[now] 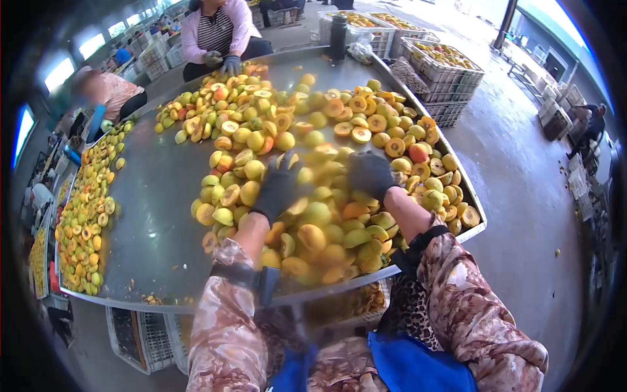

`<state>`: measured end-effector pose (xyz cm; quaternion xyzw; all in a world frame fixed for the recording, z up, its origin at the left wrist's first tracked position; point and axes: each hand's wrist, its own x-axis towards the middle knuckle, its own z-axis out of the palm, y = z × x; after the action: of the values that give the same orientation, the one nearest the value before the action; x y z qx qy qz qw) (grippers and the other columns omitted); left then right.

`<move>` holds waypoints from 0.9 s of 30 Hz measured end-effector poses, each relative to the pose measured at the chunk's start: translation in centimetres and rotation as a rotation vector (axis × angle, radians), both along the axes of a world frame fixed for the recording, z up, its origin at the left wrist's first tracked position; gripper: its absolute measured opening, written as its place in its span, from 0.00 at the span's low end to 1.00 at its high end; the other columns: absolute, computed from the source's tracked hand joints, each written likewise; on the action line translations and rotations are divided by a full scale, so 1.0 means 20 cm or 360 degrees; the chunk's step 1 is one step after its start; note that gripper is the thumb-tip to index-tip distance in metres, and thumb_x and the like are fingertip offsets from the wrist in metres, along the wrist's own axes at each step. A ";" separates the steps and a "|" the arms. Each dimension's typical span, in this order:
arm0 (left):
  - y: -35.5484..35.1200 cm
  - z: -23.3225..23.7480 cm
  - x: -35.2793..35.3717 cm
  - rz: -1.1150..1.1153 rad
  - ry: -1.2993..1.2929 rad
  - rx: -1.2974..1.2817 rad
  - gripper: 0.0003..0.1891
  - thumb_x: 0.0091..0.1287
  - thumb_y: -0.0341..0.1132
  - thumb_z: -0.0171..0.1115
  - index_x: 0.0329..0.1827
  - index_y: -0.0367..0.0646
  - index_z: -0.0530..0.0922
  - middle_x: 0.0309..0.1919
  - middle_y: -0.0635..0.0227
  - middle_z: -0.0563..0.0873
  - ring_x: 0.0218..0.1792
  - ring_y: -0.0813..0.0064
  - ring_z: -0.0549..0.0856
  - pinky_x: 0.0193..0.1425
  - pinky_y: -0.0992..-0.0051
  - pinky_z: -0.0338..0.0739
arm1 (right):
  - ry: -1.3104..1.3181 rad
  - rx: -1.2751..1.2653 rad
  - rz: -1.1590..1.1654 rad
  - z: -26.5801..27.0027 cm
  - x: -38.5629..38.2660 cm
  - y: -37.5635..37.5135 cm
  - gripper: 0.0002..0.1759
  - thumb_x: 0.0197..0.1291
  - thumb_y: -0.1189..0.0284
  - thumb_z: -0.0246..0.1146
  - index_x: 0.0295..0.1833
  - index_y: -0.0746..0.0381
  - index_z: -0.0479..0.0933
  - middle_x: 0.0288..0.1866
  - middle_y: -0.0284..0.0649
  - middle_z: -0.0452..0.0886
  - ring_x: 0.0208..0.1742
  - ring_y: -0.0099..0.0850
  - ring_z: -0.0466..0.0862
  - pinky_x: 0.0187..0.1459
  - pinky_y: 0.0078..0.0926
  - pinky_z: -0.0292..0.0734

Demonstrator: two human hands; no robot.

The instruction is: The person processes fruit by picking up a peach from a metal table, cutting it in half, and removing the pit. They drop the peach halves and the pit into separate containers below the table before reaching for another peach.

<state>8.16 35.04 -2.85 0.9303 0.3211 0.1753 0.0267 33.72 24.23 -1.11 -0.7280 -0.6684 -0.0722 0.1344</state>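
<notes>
Both my hands wear dark gloves and are in the pile of halved peaches point(313, 236) at the near side of a metal table. My left hand point(279, 186) is at the pile's left part, with yellow-green halves against its fingers. On the other side, my right hand point(371, 175) touches fruit near the cut halves. Motion smears the fingers of both hands, and I cannot make out whether they grip any piece. Between my hands the fruit is blurred too. Many halves show a brown pit hollow, others lie skin side up.
The metal table point(157, 215) has a raised rim and more fruit along its left edge. A dark bottle point(337, 38) stands at the far edge. Stacked crates point(444, 72) of fruit are at the right. A co-worker's gloved hands point(231, 65) are at the far side.
</notes>
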 end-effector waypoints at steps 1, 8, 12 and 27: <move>-0.07 0.05 -0.02 0.0049 -0.0014 -0.0082 0.38 0.65 0.61 0.68 0.73 0.49 0.74 0.78 0.51 0.66 0.74 0.32 0.64 0.79 0.43 0.61 | 0.0099 -0.0051 0.0020 0.07 -0.02 -0.05 0.10 0.61 0.66 0.60 0.39 0.59 0.82 0.36 0.50 0.87 0.41 0.50 0.87 0.42 0.51 0.82; -0.29 0.12 -0.21 0.0226 0.0071 -0.0053 0.34 0.66 0.58 0.68 0.72 0.51 0.76 0.78 0.54 0.67 0.74 0.34 0.66 0.75 0.43 0.67 | 0.0321 0.0383 0.0099 0.03 -0.10 -0.22 0.12 0.57 0.63 0.67 0.39 0.60 0.81 0.41 0.47 0.85 0.45 0.50 0.85 0.46 0.49 0.81; -0.45 0.10 -0.23 0.0391 0.0144 0.0188 0.32 0.66 0.55 0.69 0.72 0.54 0.75 0.80 0.55 0.64 0.74 0.33 0.65 0.74 0.43 0.67 | 0.0251 0.0459 0.0043 0.01 -0.08 -0.25 0.14 0.57 0.62 0.68 0.42 0.60 0.81 0.38 0.49 0.84 0.44 0.52 0.85 0.46 0.48 0.82; 0.60 0.10 -0.26 0.0159 -0.0438 0.0185 0.22 0.67 0.46 0.71 0.59 0.42 0.86 0.63 0.48 0.83 0.64 0.50 0.82 0.69 0.55 0.76 | 0.0469 0.0044 -0.0226 -0.04 0.74 0.59 0.20 0.51 0.54 0.73 0.38 0.60 0.86 0.39 0.50 0.88 0.43 0.50 0.87 0.46 0.48 0.79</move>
<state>3.03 47.09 -0.77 0.8803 0.3497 0.3204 0.0078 48.48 36.02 -1.85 -0.7741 -0.5873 0.0169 0.2357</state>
